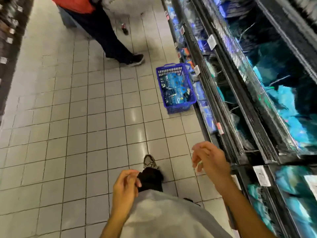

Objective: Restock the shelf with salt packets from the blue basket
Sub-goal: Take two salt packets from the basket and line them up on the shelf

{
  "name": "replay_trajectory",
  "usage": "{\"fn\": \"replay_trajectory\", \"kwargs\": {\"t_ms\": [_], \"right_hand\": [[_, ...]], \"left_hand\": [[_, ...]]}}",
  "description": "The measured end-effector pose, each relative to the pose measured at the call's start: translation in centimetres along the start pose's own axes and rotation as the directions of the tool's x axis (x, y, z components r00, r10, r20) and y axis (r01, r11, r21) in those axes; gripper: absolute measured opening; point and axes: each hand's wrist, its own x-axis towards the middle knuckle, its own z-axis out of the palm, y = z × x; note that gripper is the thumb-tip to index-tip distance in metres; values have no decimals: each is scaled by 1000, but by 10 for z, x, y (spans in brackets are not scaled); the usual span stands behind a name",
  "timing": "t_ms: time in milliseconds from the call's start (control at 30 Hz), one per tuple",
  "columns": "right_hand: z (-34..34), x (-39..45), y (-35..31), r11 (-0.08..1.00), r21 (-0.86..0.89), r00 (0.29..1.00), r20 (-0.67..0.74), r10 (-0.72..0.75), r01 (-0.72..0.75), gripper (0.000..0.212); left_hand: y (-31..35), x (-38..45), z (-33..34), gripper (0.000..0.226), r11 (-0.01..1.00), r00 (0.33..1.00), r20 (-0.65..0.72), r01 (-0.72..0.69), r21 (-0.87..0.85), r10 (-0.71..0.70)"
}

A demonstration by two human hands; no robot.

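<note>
A blue plastic basket point(175, 107) stands on the tiled floor against the foot of the shelving, a few steps ahead of me. Blue salt packets point(175, 88) lie heaped inside it. The black shelf unit point(240, 103) runs along the right, its tiers holding blurred blue and turquoise packets. My left hand point(125, 184) hangs low in front of my body, fingers loosely curled, holding nothing. My right hand point(209, 160) is raised beside the shelf's lower edge, fingers loosely bent and apart, also without anything in it. Both hands are well short of the basket.
Another person point(109, 35) in dark trousers and an orange top stands up the aisle, one shoe point(135, 60) close to the basket's far end. A small bottle point(124, 29) stands on the floor beyond. Dark shelving point(8, 48) lines the left. My foot point(149, 162) is forward on the tiles.
</note>
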Motion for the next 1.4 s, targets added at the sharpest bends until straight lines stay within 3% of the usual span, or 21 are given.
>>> {"fn": "replay_trajectory", "kwargs": {"t_ms": [133, 300, 467, 667, 900, 967, 1133, 1400], "right_hand": [[41, 53, -31, 999, 18, 998, -46, 49, -49, 10], [63, 84, -46, 997, 6, 990, -119, 80, -80, 12], [47, 106, -46, 985, 97, 955, -249, 162, -142, 31], [8, 153, -45, 993, -12, 924, -368, 104, -117, 25], [-24, 272, -77, 977, -57, 944, -274, 182, -205, 15], [-23, 306, -100, 973, -132, 966, -200, 162, -191, 15], [-6, 404, -149, 979, -120, 979, -144, 148, -165, 12], [27, 555, -105, 944, -76, 930, -216, 298, -320, 17]], "left_hand": [[31, 71, -20, 20, 999, 999, 35, 41, 2, -41], [91, 157, -8, 23, 999, 979, 199, 31, 40, -38], [157, 234, 24, 23, 995, 951, 310, -46, 92, 15], [212, 318, 64, 22, 977, 941, 337, -91, 192, 22], [253, 385, 116, 23, 966, 967, 255, -37, 254, -30], [261, 394, 126, 23, 969, 974, 221, -9, 247, -48], [275, 425, 145, 23, 970, 984, 139, 78, 232, -112], [274, 532, 193, 25, 925, 940, 238, 152, 349, -244]]}}
